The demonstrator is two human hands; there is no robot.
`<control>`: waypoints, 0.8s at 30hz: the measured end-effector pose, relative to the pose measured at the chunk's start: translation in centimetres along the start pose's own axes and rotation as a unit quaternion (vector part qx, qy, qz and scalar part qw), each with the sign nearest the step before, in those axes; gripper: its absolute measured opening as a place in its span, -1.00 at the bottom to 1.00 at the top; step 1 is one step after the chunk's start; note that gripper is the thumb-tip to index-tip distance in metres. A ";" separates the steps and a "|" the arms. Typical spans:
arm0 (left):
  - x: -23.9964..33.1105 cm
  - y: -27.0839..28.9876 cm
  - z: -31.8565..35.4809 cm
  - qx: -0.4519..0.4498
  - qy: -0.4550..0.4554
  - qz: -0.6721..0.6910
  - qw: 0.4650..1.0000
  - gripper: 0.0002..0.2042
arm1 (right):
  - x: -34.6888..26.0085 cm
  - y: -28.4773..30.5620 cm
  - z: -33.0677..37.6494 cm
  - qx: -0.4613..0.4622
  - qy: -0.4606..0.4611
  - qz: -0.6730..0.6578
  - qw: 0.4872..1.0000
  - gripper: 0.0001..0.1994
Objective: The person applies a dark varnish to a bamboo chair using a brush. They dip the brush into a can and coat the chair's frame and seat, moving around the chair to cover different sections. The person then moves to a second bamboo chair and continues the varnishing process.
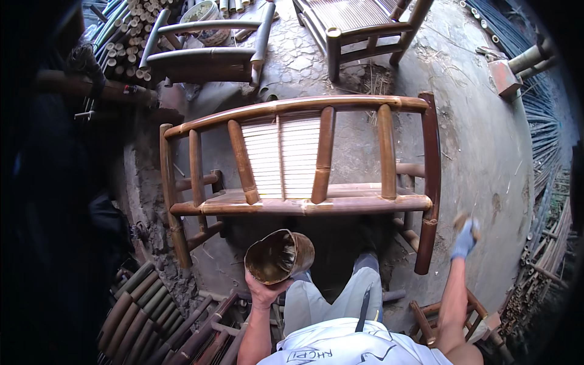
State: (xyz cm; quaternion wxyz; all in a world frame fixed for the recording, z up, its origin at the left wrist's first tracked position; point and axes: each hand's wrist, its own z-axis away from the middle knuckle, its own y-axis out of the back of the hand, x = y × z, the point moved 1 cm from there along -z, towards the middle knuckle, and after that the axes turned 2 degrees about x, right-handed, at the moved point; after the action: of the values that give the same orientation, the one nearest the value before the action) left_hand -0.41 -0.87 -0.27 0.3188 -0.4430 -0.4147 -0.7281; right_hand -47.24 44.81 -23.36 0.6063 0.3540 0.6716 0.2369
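Note:
My bare left hand point(266, 292) grips a brown, stained bucket point(298, 252) from its lower left side, with its mouth tilted so the wet-looking inside shows. My right hand point(465, 240), in a pale blue-grey glove, is stretched out to the right, past the end of a bamboo bench. It is blurred, and a small tan thing shows at its fingers; its kind cannot be made out. The glossy brown bamboo bench point(304, 208) stands in front of me, its back nearest, with a pale slatted panel point(281, 158) in the middle. Neither hand touches the bench.
Two more bamboo seats, a bench frame point(204, 56) and a slatted chair point(365, 30), stand beyond. Bundled poles point(125, 48) lie far left. Cut bamboo pieces point(137, 316) are stacked near left. A small bamboo frame point(426, 322) sits by my right arm; thin strips point(544, 140) line the right.

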 end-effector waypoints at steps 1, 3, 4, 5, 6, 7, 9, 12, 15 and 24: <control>0.4 4.0 -1.3 0.013 -0.004 -0.020 1.000 0.01 | -8.9 -5.2 1.1 -0.010 0.015 0.022 1.000 -0.68; -2.3 8.2 -2.6 0.017 0.003 -0.026 1.000 0.04 | -17.8 -10.7 -4.2 -0.038 0.102 0.003 0.994 -0.65; -3.5 10.5 -2.7 0.026 0.009 -0.029 0.999 0.05 | -22.3 -16.3 -4.1 -0.068 0.131 -0.049 0.988 -0.68; -5.0 12.1 -2.4 0.035 0.028 -0.025 0.999 0.06 | -27.2 -19.7 -4.6 -0.084 0.155 -0.072 0.982 -0.73; -6.6 13.4 -2.4 0.042 0.047 -0.018 0.998 0.07 | -31.6 -22.5 -5.4 -0.133 0.200 -0.082 0.967 -0.74; -7.7 15.2 -3.4 0.037 0.035 -0.020 0.999 0.07 | -35.3 -26.2 -5.7 -0.161 0.210 -0.138 0.954 -0.75; -9.2 17.7 -3.6 0.053 0.073 -0.020 0.996 0.09 | -43.1 -31.6 -2.9 -0.220 0.231 -0.076 0.945 -0.71; -11.1 20.9 -4.3 0.068 0.100 -0.015 0.993 0.11 | -52.9 -39.4 2.0 -0.255 0.270 0.098 0.923 -0.58; -12.7 24.0 -3.9 0.114 0.129 0.013 0.985 0.11 | -64.0 -44.2 13.4 -0.318 0.353 0.106 0.873 -0.54; -17.4 28.2 -1.9 0.168 0.152 0.069 0.972 0.20 | -83.1 -53.8 40.6 -0.390 0.439 -0.013 0.809 -0.64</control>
State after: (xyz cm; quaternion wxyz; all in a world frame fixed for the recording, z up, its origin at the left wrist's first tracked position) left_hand 29.33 -13.63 -7.59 0.4976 -0.2950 -0.4462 -0.6828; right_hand -16.35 -57.38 -16.02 0.3366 -0.0631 0.7222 0.6010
